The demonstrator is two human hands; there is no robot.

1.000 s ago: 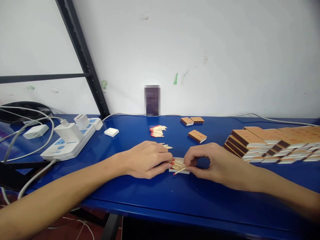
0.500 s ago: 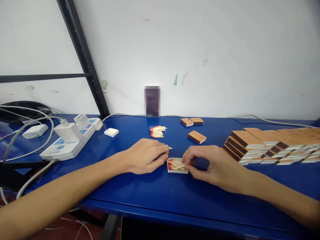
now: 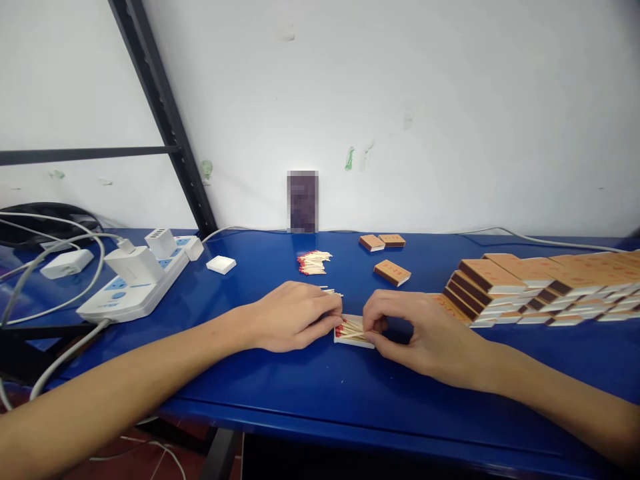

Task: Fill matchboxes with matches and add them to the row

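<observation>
Open match tray (image 3: 355, 343) sits on the worktop (image 3: 320, 383) right between the hands. Long axis runs roughly left-right, hand to hand. Left hand (image 3: 297, 317) has fingertips at its left end, right hand (image 3: 430, 333) at its right end; neither clearly nearer. Left: fingers curled, tips close together; can't tell if it grips tray or match. Right: thumb and finger bowed, tips nearly meeting at the tray's right end; can't tell if on card or sticks.

Containers: tray holds matches (image 3: 352, 329), red heads toward the left hand, slightly fanned. Beyond left hand: few loose sticks (image 3: 331, 291), then a loose match pile (image 3: 314, 262), heads mostly left. Beyond right hand: single matchbox (image 3: 393, 272). Right of it: matchbox stack (image 3: 500, 277), contents hidden.
</observation>
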